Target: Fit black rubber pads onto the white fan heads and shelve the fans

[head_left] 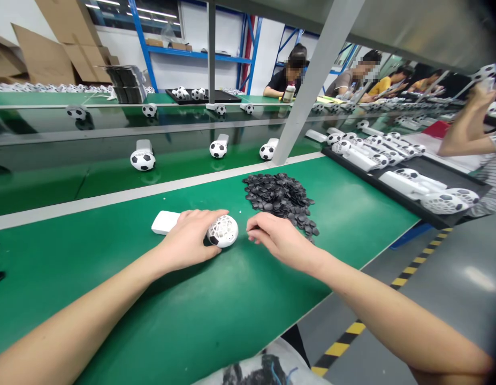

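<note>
My left hand is wrapped over a white handheld fan with a football-shaped head, which lies on the green table. Its white handle sticks out to the left from under my fingers. The round head faces right and shows an open white grille, with a black patch at its lower left. Just right of the head, my right hand is closed in a pinch; whatever its fingertips hold, if anything, is hidden. Behind that hand lies a heap of small black pieces.
Several similar fans stand along the dark green conveyor beyond the table. A black tray of fans sits at the right, near a co-worker's arm. A slanted grey post rises at the table's far edge. Other people sit farther back.
</note>
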`<state>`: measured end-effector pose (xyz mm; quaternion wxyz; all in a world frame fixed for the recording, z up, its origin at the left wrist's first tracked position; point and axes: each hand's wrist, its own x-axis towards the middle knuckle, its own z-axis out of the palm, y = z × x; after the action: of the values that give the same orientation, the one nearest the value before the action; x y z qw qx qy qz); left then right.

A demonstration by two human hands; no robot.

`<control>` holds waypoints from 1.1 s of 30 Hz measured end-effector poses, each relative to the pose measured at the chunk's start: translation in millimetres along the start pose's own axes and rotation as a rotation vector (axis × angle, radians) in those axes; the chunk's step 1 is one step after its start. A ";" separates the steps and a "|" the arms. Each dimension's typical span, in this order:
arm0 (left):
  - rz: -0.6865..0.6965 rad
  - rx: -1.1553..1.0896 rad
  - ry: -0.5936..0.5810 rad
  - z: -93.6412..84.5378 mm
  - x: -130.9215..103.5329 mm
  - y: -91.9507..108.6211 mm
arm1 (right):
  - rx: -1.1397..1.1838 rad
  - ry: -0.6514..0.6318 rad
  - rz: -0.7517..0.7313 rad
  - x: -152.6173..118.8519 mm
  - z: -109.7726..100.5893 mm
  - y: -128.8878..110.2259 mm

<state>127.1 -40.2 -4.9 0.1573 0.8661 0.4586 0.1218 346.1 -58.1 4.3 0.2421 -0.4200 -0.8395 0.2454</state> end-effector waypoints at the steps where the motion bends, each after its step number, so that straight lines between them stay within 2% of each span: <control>1: 0.001 -0.001 -0.001 0.0 -0.1 0.2 | 0.058 -0.013 0.031 0.0 -0.1 -1.6; 4: 0.004 -0.009 -0.002 -0.3 -0.3 0.3 | 0.168 -0.043 0.056 0.0 -1.1 -6.4; 7: 0.013 -0.014 0.007 -0.6 -0.4 -0.1 | 0.095 -0.031 0.022 -0.8 -2.9 -7.6; 13: 0.005 0.004 0.010 -0.4 -0.2 0.2 | 0.059 0.157 0.142 -2.1 1.1 -0.3; 18: 0.003 -0.001 0.004 -0.2 0.0 0.3 | 0.216 0.053 0.205 -2.2 5.3 1.9; 20: 0.008 0.004 0.008 0.0 -0.1 -0.1 | 0.205 0.082 0.185 -1.9 5.0 0.3; 25: 0.015 0.005 0.022 0.2 -0.8 0.2 | 0.059 0.286 -0.037 0.6 6.0 -5.6; 27: 0.004 -0.003 0.022 0.3 -0.7 1.3 | 0.110 0.270 -0.024 1.6 9.9 -6.6; 31: -0.013 -0.013 0.043 1.4 0.0 4.2 | 0.304 0.118 0.097 4.3 20.5 -4.8; 33: -0.024 -0.014 0.059 2.2 0.2 5.3 | 0.298 0.089 0.088 6.6 23.6 -3.3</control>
<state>132.0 -43.2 -4.8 0.1513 0.8553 0.4727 0.1488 326.2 -59.3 -10.4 0.3276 -0.4262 -0.7632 0.3586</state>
